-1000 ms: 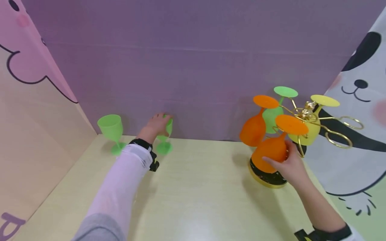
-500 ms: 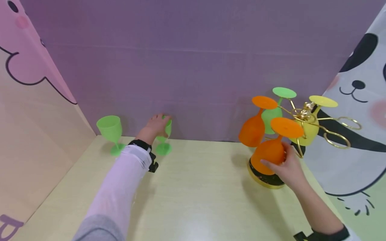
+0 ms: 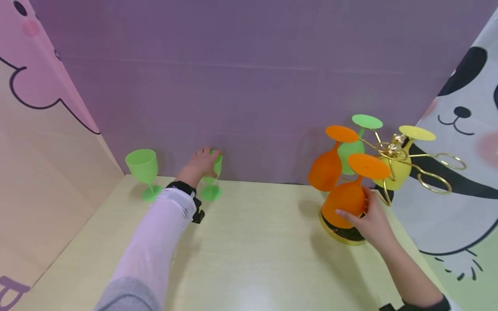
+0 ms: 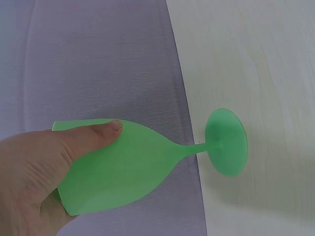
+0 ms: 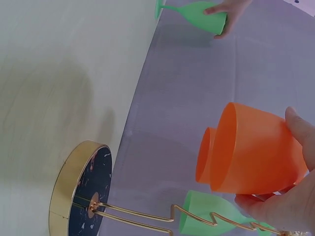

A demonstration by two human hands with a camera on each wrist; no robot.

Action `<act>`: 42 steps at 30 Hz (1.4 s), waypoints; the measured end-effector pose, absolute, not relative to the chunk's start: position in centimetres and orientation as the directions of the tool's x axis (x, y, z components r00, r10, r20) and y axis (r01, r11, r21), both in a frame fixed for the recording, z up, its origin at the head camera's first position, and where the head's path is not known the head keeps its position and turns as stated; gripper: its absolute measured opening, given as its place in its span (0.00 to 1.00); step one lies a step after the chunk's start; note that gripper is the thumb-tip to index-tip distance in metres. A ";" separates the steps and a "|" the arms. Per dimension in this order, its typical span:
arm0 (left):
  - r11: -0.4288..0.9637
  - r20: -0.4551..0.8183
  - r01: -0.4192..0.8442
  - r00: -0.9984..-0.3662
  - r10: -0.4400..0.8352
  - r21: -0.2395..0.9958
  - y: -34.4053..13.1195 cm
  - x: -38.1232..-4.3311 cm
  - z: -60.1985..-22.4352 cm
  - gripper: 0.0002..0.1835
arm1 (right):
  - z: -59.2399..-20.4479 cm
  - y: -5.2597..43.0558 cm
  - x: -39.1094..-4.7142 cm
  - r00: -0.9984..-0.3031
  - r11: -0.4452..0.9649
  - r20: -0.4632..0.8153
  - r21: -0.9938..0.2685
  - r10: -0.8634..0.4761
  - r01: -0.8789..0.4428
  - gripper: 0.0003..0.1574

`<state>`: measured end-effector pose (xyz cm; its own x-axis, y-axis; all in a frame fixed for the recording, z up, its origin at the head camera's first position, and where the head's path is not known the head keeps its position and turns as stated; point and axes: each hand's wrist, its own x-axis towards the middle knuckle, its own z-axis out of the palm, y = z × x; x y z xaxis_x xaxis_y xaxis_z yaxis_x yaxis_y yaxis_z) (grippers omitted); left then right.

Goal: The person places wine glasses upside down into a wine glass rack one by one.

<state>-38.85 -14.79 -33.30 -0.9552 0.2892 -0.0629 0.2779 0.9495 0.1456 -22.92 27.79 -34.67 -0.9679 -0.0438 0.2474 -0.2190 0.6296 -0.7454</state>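
The left hand point(image 3: 200, 163) grips the bowl of a green goblet point(image 4: 128, 167), thumb pressed along its side; the goblet stands upright on the pale table point(image 3: 253, 242), just beside the purple backdrop point(image 3: 233, 86). A 2nd green goblet point(image 3: 142, 166) stands upright to its left.

The right hand point(image 3: 373, 218) holds an orange goblet point(image 3: 342, 203) upside down and slightly tilted, thumb and fingers curled round the bowl, its mouth above the round base point(image 5: 64, 191) of a gold rack point(image 3: 396, 144). Whether its stem sits in the rack is hard to tell from these angles. 3 more goblets hang upside down there: 1 orange point(image 3: 326, 170), 1 green point(image 3: 351, 156) and 1 yellow point(image 3: 397, 172).
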 end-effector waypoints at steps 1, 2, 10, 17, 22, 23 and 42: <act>0.950 -0.064 0.278 -0.955 0.289 0.146 -14.8 -38.8 -33.3 0.45 | -34.7 27.8 -22.9 -0.968 0.631 0.247 -0.744 -0.045 -0.219 0.58; 0.950 -0.065 0.277 -0.955 0.288 0.145 -14.8 -38.9 -33.3 0.45 | -34.6 27.8 -22.9 -0.968 0.631 0.245 -0.744 -0.046 -0.219 0.58; 0.951 -0.072 0.277 -0.955 0.289 0.140 -14.8 -39.1 -33.5 0.45 | -33.9 28.1 -22.4 -0.971 0.608 0.230 -0.763 -0.064 -0.220 0.59; 0.949 -0.053 0.287 -0.954 0.295 0.128 -14.9 -39.2 -33.6 0.45 | -33.2 28.3 -21.3 -0.944 0.611 0.327 -0.739 -0.046 -0.286 0.54; 0.947 -0.049 0.292 -0.952 0.301 0.132 -14.9 -39.2 -33.6 0.45 | -32.1 28.7 -20.1 -0.922 0.643 0.386 -0.701 -0.025 -0.310 0.53; 0.947 -0.049 0.294 -0.952 0.303 0.133 -14.9 -39.3 -33.6 0.45 | -31.9 28.7 -19.9 -0.915 0.650 0.402 -0.690 -0.022 -0.318 0.53; 0.946 -0.075 0.277 -0.953 0.292 0.169 -14.9 -39.2 -33.4 0.45 | -25.1 30.4 -18.9 -0.808 0.729 0.584 -0.586 0.077 -0.354 0.49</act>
